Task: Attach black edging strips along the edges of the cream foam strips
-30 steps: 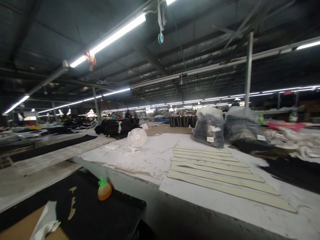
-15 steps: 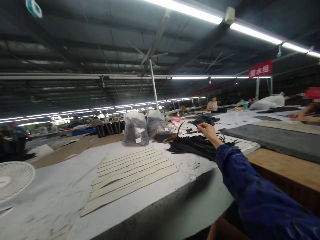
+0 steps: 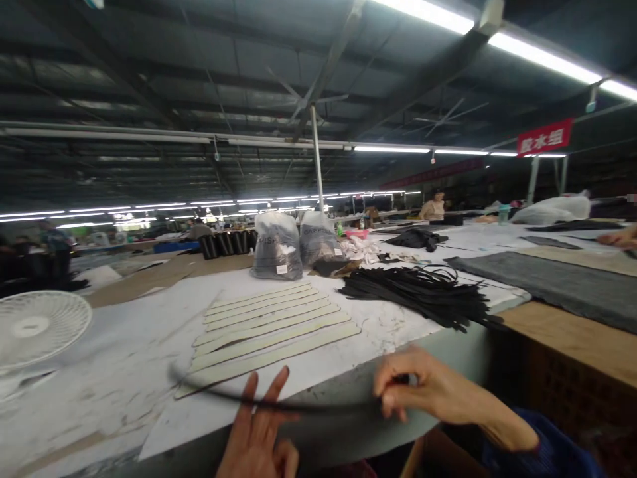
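Now low by the near edge of the counter [image 3: 134, 358], not above the pile of black strips [image 3: 418, 295] as half a second ago: right hand [image 3: 432, 386], with left hand [image 3: 259, 435] newly in view. Held in the air across the edge, one thin black strip [image 3: 331, 407], bowed and blurred. Pinched at its right end between right thumb and fingers; free at its left end, in front of the nearest of the pale strips [image 3: 303, 346]. Crossed midway by left fingers, spread apart; cannot tell whether touching. Seems to be at the step of handling a single strip between both hands. Calls next, by the look of that loose end, for a steadying left grip and no tugging. Beyond, on the counter, pale strips side by side, then two plastic bags [image 3: 277, 255]. To the left, a white fan [image 3: 32, 326]; to the right, past the pile, grey cloth [image 3: 547, 282].
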### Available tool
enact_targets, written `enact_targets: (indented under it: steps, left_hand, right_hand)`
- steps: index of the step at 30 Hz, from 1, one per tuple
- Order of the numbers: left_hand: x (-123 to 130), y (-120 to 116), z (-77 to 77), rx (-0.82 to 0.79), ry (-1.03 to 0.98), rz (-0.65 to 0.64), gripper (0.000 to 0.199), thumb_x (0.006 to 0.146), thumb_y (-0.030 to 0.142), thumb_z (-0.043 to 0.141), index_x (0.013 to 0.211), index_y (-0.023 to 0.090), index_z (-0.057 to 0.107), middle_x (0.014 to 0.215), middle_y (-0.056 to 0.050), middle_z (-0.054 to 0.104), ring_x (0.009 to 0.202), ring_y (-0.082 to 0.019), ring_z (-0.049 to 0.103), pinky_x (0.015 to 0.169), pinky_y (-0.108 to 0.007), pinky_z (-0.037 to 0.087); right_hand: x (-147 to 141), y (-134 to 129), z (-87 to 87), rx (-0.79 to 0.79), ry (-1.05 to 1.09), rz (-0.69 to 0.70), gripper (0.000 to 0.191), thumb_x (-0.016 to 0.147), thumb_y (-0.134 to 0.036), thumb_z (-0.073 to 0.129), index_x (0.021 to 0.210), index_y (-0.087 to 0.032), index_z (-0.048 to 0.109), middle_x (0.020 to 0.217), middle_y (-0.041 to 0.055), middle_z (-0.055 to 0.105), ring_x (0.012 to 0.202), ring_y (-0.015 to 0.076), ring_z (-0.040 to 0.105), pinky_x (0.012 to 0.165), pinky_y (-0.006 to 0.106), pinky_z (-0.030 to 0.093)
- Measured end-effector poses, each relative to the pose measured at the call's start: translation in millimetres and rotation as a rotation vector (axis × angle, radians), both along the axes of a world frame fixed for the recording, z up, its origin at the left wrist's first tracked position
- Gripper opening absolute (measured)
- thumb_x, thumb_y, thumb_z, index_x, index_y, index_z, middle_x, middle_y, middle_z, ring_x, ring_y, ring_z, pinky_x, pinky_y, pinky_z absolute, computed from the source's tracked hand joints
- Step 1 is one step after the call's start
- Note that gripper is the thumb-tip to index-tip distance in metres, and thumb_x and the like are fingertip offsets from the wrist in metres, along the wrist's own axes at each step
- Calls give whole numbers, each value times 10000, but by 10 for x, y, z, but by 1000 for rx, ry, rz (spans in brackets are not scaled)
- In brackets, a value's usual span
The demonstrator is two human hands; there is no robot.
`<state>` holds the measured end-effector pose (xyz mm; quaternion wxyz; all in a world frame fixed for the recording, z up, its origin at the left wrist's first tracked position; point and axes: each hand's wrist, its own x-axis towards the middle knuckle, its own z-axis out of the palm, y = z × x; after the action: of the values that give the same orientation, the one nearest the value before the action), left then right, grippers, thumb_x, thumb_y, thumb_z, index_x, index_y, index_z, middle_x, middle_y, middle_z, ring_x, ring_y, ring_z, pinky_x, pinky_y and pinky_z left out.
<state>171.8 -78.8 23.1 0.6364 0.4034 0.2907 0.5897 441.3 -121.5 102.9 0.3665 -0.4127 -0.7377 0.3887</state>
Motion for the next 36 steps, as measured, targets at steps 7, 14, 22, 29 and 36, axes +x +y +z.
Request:
enact_targets:
  steps: [7, 14, 22, 29, 36]
  left_hand:
    - [-295, -155, -153, -136, -131, 217, 414, 627, 532, 748, 928, 254, 687, 652, -4, 628, 514, -113, 496, 433, -222, 402]
    - [611, -311, -138, 133, -117, 61, 386, 815, 528, 566, 764, 165, 687, 748, -66, 627, 608, -120, 514, 590, -261, 426]
    - [506, -279, -90, 179, 4, 56, 406, 866, 500, 499, 746, 142, 648, 732, -74, 603, 628, -123, 513, 509, -221, 373]
    - [512, -286, -37, 216, 79, -55, 324, 867, 458, 511, 820, 167, 646, 791, -68, 602, 671, -136, 540, 487, -212, 379]
    - [-617, 220, 74, 318, 711, 483, 340, 821, 482, 534, 1030, 235, 637, 992, -46, 680, 747, -168, 558, 757, -317, 477]
  right_hand:
    - [242, 34, -493, -277, -261, 112, 291, 831, -411, 573, 963, -165, 657, 748, 34, 644, 652, 154, 633, 612, 274, 510]
    - [-439, 158, -537, -121, -237, 184, 283, 917, -411, 428, 1030, -230, 613, 925, 33, 653, 833, 171, 626, 764, 284, 512]
    - [-566, 320, -769, 331, -412, -315, 75, 776, -261, 588, 790, -219, 528, 838, 52, 598, 796, 209, 575, 715, 344, 500]
    - [-748, 69, -485, 183, -213, 82, 376, 924, -359, 443, 1269, -228, 512, 1166, 75, 615, 1038, 208, 574, 905, 362, 473]
    - [37, 469, -197, 276, -577, -439, 302, 930, -401, 362, 891, -220, 600, 685, 22, 652, 612, 168, 580, 592, 278, 425]
